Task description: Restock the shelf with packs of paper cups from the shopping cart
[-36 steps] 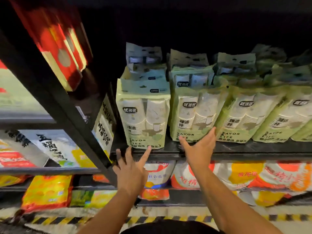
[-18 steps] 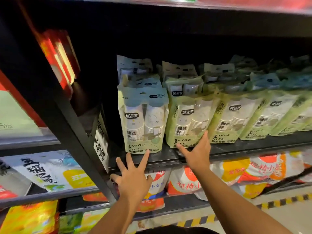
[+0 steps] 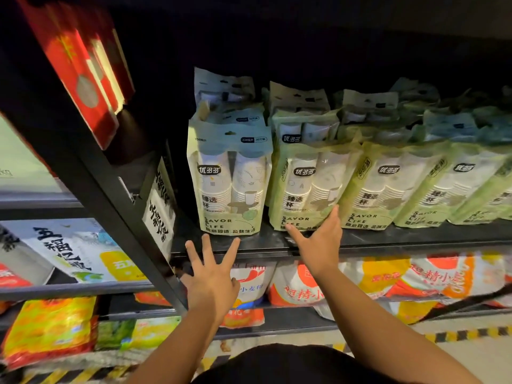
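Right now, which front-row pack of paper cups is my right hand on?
The second pack from the left: your right hand spreads thumb and fingers against its lower front. The leftmost pack is above your left hand instead.

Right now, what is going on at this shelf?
A person is working with bare hands at a shelf of paper cup packs. The right hand is open, and its fingers seem to touch the bottom of the second front pack. The left hand is spread open at the shelf edge, just below the leftmost front pack. Neither hand holds a pack. The cart is not in view.
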`<act>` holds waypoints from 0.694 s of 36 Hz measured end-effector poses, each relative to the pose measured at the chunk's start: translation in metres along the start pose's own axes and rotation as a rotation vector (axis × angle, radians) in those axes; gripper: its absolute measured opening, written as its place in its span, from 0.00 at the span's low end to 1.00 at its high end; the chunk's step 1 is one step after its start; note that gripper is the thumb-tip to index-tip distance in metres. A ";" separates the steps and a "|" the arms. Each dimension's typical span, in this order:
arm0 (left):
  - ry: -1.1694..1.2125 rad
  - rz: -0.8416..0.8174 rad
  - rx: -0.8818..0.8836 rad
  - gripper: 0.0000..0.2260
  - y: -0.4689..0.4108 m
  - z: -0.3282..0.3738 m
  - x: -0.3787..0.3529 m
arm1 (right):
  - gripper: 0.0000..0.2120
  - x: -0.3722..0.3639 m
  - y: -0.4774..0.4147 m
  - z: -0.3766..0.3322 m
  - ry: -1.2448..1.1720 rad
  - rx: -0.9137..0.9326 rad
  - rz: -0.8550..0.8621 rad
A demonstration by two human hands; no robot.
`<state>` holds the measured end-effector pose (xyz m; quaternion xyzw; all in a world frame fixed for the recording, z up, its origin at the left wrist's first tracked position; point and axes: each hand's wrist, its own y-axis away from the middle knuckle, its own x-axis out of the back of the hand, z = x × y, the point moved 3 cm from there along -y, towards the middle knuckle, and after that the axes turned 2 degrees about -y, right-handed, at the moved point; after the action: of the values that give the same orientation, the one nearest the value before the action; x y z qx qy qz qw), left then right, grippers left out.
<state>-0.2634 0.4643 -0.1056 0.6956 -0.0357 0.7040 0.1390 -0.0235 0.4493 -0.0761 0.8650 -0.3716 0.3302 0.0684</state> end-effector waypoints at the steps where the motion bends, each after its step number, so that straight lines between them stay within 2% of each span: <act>1: -0.010 0.000 -0.004 0.43 0.002 0.000 -0.002 | 0.60 0.000 0.000 0.000 0.005 0.001 -0.003; 7: -0.035 0.051 -0.035 0.47 0.015 0.000 -0.012 | 0.56 -0.001 0.005 0.003 0.074 0.009 -0.002; 12: -0.043 0.040 -0.062 0.49 0.015 -0.007 -0.019 | 0.45 0.000 0.021 0.015 0.172 0.055 -0.015; 16: -0.025 0.045 -0.083 0.46 0.012 -0.011 -0.021 | 0.34 0.003 0.040 0.033 0.308 0.129 -0.058; 20: -0.008 0.002 -0.113 0.37 0.010 -0.007 -0.018 | 0.32 0.013 0.054 0.048 0.400 0.187 -0.143; 25: 0.055 0.052 -0.058 0.36 0.023 0.002 -0.008 | 0.28 0.034 0.065 0.062 0.438 0.260 -0.241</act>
<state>-0.2675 0.4409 -0.1098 0.6706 -0.0703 0.7247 0.1420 -0.0186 0.3606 -0.1114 0.8124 -0.1969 0.5438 0.0742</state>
